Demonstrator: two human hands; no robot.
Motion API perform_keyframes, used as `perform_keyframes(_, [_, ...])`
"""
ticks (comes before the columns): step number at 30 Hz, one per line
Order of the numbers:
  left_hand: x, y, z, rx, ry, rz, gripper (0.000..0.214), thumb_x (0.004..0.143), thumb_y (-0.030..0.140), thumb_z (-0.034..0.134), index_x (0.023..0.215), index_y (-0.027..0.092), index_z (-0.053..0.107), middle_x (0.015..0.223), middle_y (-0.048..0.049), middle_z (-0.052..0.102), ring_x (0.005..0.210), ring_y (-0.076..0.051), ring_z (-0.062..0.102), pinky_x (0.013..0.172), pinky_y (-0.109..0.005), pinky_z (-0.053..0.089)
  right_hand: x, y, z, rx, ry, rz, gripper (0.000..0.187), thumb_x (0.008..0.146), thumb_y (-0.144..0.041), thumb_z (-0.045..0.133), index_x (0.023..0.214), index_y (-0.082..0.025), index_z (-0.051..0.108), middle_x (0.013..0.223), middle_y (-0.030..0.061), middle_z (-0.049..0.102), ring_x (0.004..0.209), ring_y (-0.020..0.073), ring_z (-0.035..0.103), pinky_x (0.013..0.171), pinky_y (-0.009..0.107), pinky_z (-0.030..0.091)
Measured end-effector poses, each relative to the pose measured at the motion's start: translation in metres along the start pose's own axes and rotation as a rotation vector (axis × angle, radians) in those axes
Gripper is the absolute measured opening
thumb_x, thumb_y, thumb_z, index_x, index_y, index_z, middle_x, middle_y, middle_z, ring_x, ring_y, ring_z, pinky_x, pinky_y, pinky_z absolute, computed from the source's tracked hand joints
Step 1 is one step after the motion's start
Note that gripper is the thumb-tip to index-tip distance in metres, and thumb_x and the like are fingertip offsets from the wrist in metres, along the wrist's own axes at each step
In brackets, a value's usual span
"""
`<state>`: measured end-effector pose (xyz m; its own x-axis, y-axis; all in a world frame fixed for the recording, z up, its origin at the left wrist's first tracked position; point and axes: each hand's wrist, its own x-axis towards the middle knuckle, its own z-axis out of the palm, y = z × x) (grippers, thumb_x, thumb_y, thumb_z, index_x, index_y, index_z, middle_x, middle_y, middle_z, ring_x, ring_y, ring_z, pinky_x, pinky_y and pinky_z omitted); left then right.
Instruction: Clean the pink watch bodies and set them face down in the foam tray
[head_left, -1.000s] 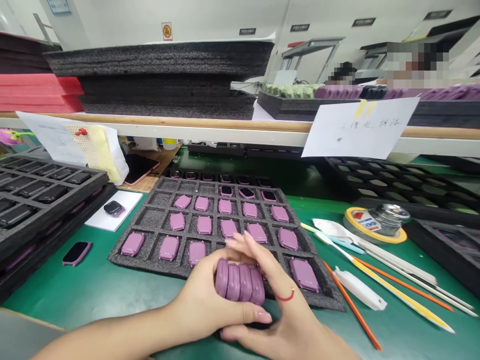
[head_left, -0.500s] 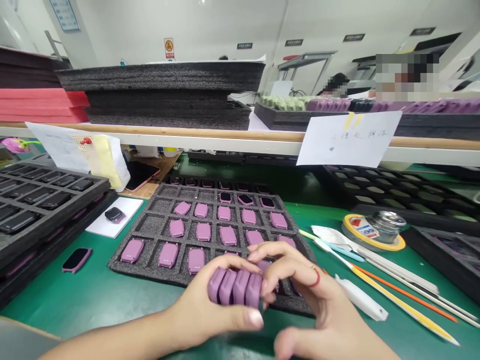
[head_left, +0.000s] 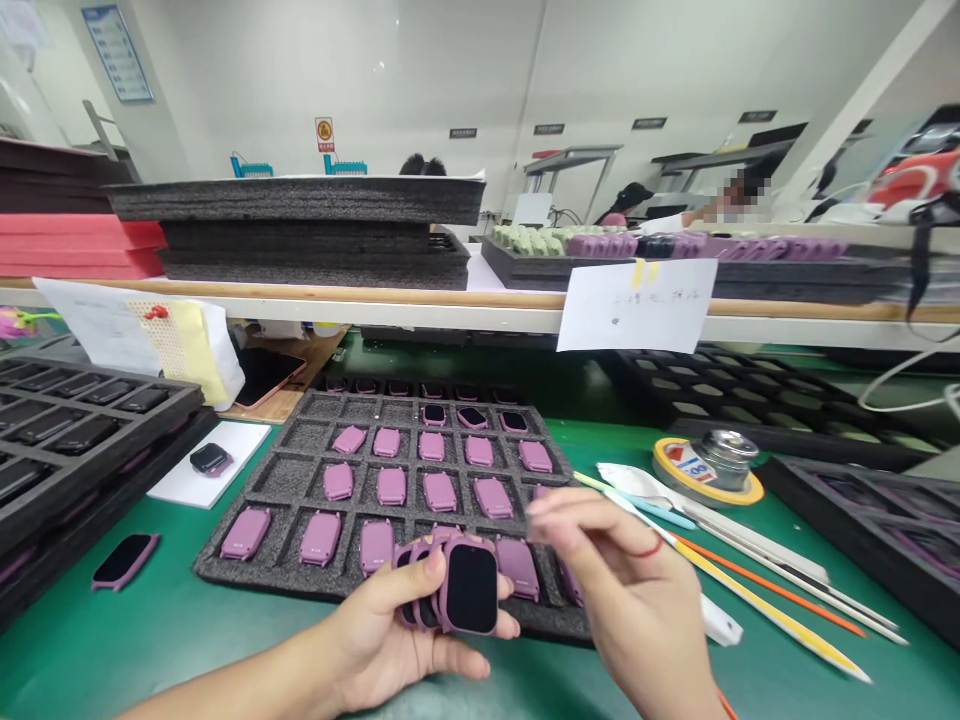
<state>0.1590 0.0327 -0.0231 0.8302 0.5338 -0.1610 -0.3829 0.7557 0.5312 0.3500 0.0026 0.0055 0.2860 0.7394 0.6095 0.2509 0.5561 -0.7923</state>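
Note:
My left hand (head_left: 382,630) is closed around a fanned stack of purple smartwatch bodies (head_left: 471,588), the front one showing its black screen. My right hand (head_left: 634,570) is beside it, thumb and fingertips pinched together over the right side of the foam tray (head_left: 289,478); whatever is between them is too blurred to make out. In the tray's cells lie several purple watch bodies (head_left: 390,485), mostly back side up; a few at the far end (head_left: 433,414) show black screens. A single watch (head_left: 126,562) lies on the green table at left, another (head_left: 210,459) on a white pad.
Stacked foam trays of watches (head_left: 82,435) stand at left. On the right are a tape roll (head_left: 667,470) with a glass jar (head_left: 727,455), sticks and brushes (head_left: 780,600), and more trays (head_left: 877,530). A shelf (head_left: 450,312) with a hanging paper (head_left: 637,305) crosses behind.
My left hand has turned the stack so a screen faces me. My right hand has moved away from the stack, its fingers now pinched. The view has shifted slightly.

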Motion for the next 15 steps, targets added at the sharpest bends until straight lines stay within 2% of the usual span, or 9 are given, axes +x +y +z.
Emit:
perform_keyframes(2, [0.0,-0.001,-0.002,-0.022,-0.086,0.012,0.04,0.084,0.041,0.078,0.112,0.012,0.074,0.102,-0.0116,0.075,0.093,-0.02,0.075,0.063,-0.018,0.06,0.004,0.006,-0.004,0.108,0.149,0.095,0.017,0.09,-0.034,0.072,0.078,-0.022,0.073,0.073,0.0026,0.074,0.058,0.0122,0.071,0.061,0.02,0.062])
perform_keyframes(3, [0.0,-0.001,-0.003,-0.036,-0.123,0.018,0.04,0.085,0.04,0.076,0.115,0.013,0.073,0.103,-0.0112,0.075,0.095,-0.02,0.075,0.062,-0.017,0.06,0.005,0.008,-0.005,0.161,0.187,0.14,0.017,0.09,-0.035,0.073,0.081,-0.021,0.073,0.075,0.003,0.076,0.058,0.0124,0.072,0.062,0.021,0.063])
perform_keyframes(5, [-0.001,-0.002,-0.004,-0.056,-0.172,0.026,0.04,0.087,0.04,0.075,0.117,0.015,0.072,0.105,-0.0108,0.074,0.097,-0.021,0.075,0.062,-0.017,0.06,0.006,0.008,-0.006,0.226,0.201,0.179,0.013,0.089,-0.033,0.074,0.087,-0.02,0.074,0.087,0.0055,0.079,0.073,0.0169,0.078,0.071,0.024,0.066])
perform_keyframes(7, [-0.001,-0.001,-0.004,-0.053,-0.19,0.027,0.04,0.087,0.041,0.075,0.119,0.016,0.071,0.106,-0.0107,0.074,0.097,-0.021,0.075,0.062,-0.017,0.06,0.005,0.005,-0.005,0.22,0.165,0.142,0.011,0.089,-0.029,0.073,0.097,-0.021,0.073,0.099,0.0072,0.08,0.093,0.0204,0.078,0.084,0.027,0.065])
perform_keyframes(10, [-0.001,0.0,-0.004,-0.039,-0.177,0.029,0.041,0.087,0.042,0.074,0.12,0.017,0.07,0.106,-0.0101,0.073,0.097,-0.021,0.075,0.062,-0.016,0.059,0.0,-0.004,-0.002,0.082,0.088,-0.003,0.012,0.091,-0.02,0.068,0.103,-0.024,0.071,0.1,0.0053,0.079,0.093,0.0188,0.078,0.083,0.025,0.065])
perform_keyframes(13, [-0.001,0.001,-0.004,-0.024,-0.142,0.021,0.044,0.085,0.045,0.076,0.115,0.012,0.071,0.103,-0.0117,0.072,0.094,-0.021,0.074,0.06,-0.015,0.057,-0.005,-0.009,-0.003,-0.097,-0.002,-0.245,0.022,0.088,-0.008,0.067,0.097,-0.026,0.074,0.089,0.0023,0.079,0.081,0.0195,0.078,0.075,0.03,0.067])
perform_keyframes(15, [-0.001,0.001,-0.005,-0.016,-0.122,0.0,0.047,0.084,0.047,0.076,0.11,0.008,0.071,0.098,-0.0142,0.072,0.09,-0.021,0.074,0.06,-0.015,0.056,-0.009,-0.01,-0.007,-0.171,-0.088,-0.411,0.03,0.086,-0.006,0.069,0.104,-0.029,0.076,0.09,0.0018,0.08,0.079,0.0208,0.078,0.073,0.032,0.068])
